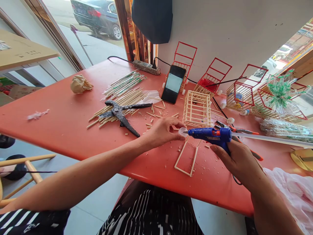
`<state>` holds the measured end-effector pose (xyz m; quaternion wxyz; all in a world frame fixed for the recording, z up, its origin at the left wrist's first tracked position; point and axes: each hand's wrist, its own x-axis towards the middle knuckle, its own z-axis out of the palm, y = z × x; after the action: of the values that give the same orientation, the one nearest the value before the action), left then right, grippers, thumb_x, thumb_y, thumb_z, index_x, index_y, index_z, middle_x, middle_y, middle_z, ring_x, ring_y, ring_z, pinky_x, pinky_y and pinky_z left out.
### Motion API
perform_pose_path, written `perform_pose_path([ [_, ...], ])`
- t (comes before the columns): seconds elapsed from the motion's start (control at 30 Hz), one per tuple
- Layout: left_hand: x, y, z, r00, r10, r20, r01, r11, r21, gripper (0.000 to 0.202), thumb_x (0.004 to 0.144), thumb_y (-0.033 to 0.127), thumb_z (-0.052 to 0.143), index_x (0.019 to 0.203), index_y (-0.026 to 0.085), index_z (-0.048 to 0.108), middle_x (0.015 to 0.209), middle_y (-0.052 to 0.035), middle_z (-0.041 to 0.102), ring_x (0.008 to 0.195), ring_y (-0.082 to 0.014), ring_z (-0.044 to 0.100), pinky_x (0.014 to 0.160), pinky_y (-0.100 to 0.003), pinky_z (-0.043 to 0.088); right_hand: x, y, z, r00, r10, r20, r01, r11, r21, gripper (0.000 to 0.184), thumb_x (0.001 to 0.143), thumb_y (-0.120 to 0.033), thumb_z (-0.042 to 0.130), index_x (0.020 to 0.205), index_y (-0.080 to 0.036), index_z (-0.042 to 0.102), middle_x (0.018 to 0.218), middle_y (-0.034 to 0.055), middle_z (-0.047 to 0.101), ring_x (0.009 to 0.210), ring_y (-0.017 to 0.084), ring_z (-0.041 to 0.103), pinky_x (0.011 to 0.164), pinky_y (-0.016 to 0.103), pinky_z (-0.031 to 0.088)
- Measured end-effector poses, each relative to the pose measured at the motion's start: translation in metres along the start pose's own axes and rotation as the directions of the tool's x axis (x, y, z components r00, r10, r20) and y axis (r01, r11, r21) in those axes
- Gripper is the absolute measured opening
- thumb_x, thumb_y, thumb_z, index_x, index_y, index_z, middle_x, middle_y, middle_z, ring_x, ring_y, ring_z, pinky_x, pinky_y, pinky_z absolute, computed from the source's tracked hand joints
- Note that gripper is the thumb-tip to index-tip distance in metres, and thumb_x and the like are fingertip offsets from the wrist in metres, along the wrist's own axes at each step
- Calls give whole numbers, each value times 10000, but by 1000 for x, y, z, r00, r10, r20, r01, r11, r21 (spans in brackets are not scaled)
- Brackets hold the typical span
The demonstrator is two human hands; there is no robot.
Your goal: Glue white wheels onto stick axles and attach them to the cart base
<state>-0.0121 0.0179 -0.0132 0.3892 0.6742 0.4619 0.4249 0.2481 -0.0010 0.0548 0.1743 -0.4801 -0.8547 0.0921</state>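
Note:
My right hand (236, 160) grips a blue hot glue gun (211, 134) with a long glue stick trailing to the right. Its nozzle touches a small clear round cap (183, 132). My left hand (162, 130) pinches that cap between thumb and fingers just above the red table (61, 120). Below the two hands lies a U-shaped frame of wooden sticks (187, 156). A small cage of wooden sticks (197, 108) stands right behind the glue gun.
Black shears (122, 114) lie on a pile of wooden sticks (122, 101). A phone (173, 84) leans at the back, beside a power strip (146, 67). Red wire-and-stick carts (241, 91) line the wall. Crumpled paper (80, 84) is far left. Wrapped packets (286, 129) sit at right.

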Motion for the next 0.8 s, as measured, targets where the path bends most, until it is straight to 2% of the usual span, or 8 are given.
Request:
perform_pose_path([
  [0.2, 0, -1, 2, 1000, 7, 2, -7, 1000, -2, 242, 731, 284, 821, 952, 194, 781, 958, -14, 794, 859, -166, 681, 743, -261, 471, 0, -3, 0, 1000, 0, -5, 0, 1000, 10, 569, 982, -679, 440, 622, -239, 470, 525, -10, 513, 472, 147, 484, 459, 273, 344],
  [0.57, 0, -5, 0, 1000, 28, 8, -28, 1000, 2, 235, 748, 292, 817, 958, 197, 770, 942, 1, 780, 849, -154, 666, 720, -242, 464, -1, 1, 0, 1000, 12, -1, -12, 1000, -6, 551, 973, -681, 455, 661, -230, 503, 573, 0, 553, 492, 152, 503, 471, 273, 357],
  [0.8, -1, 3, -1, 1000, 5, 2, -5, 1000, -12, 245, 720, 279, 846, 933, 185, 770, 935, -5, 780, 838, -156, 669, 729, -246, 474, 0, -2, -1, 1000, -20, 13, 20, 999, 25, 564, 973, -685, 444, 625, -240, 447, 542, -12, 500, 480, 146, 455, 466, 276, 333],
])
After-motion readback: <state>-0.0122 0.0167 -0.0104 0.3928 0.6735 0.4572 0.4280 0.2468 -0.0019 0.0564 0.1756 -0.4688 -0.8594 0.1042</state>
